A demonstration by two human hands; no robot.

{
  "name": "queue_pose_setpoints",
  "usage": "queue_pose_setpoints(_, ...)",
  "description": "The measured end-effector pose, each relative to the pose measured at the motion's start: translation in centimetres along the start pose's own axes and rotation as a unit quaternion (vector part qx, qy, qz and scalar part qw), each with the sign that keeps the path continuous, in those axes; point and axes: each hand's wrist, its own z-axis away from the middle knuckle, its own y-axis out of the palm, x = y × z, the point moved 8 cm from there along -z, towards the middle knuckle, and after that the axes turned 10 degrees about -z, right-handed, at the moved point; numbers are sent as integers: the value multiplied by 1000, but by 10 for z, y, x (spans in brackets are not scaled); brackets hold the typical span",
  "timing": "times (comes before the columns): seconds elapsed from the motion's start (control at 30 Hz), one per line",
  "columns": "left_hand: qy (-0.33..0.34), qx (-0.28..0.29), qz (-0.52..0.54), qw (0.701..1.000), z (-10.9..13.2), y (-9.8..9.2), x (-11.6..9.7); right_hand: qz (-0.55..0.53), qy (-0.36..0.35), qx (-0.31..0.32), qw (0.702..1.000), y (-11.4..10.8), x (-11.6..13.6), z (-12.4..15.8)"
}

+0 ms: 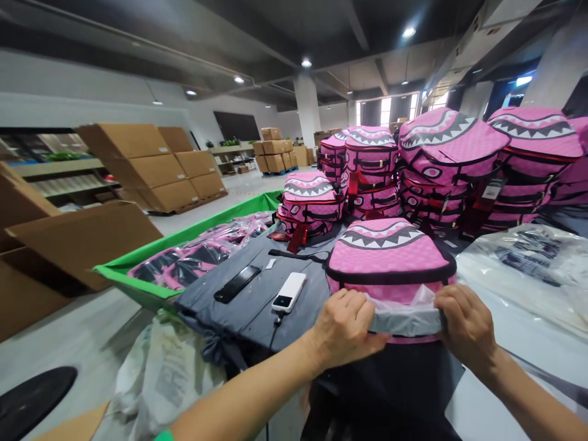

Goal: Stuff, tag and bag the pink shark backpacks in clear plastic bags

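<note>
A pink backpack (376, 260) with a shark-teeth print and black piping lies on the grey-covered table in front of me. Across its near end stretches a translucent plastic bag (407, 321), its edge folded over into a band. My left hand (344, 324) is closed on the bag's left side, thumb pointing right along the band. At the opposite side, my right hand (468, 324) grips the bag with curled fingers. Both hands are close against the backpack's near end. How far the plastic reaches underneath is hidden.
Stacked pink backpacks (452, 165) stand behind. Left of the backpack lie a white power bank (289, 293) with a cable and a black phone (237, 283). A green-edged bin (113, 272) holds bagged pink items. Plastic bags (528, 263) lie right; cardboard boxes (138, 168) stand left.
</note>
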Motion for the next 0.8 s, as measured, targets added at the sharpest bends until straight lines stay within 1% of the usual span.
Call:
queue_pose_setpoints(0.03, -2, 11, 1, 1000, 5, 1, -4, -1, 13, -17, 1000, 2, 2, 5)
queue_pose_setpoints(0.1, -23, 17, -11, 1000, 19, 4, -11, -13, 24, -29, 999, 9, 9, 18)
queue_pose_setpoints(0.17, -72, 9, -24, 997, 38, 13, -14, -22, 27, -10, 999, 20, 15, 34)
queue_pose_setpoints(0.23, -123, 1, -25, 992, 62, 28, -20, -29, 30, 30, 999, 35, 20, 55)
queue_pose_setpoints(0.27, -136, -1, -23, 991, 75, 37, -25, -34, 33, 55, 997, 42, 21, 67)
queue_pose_setpoints(0.37, -119, 14, -5, 993, 106, 58, -46, -51, 41, 123, 990, 54, 23, 98)
queue_pose_setpoints(0.43, -107, 39, 24, 993, 119, 64, -53, -68, 38, 162, 984, 56, 24, 109)
queue_pose_setpoints(0.5, -96, 60, 62, 992, 124, 62, -54, -87, 34, 184, 978, 54, 22, 109)
queue_pose_setpoints(0.57, -76, 65, 89, 991, 124, 57, -53, -90, 41, 189, 977, 53, 18, 102)
queue_pose_setpoints(0.63, -74, 74, 85, 991, 121, 54, -48, -77, 42, 192, 977, 53, 14, 92)
queue_pose_setpoints(0.7, -97, 112, 70, 987, 119, 59, -41, -59, 28, 203, 977, 56, 14, 84)
queue_pose_setpoints(0.8, -135, 183, 76, 971, 116, 72, -34, -44, 12, 233, 971, 61, 14, 79)
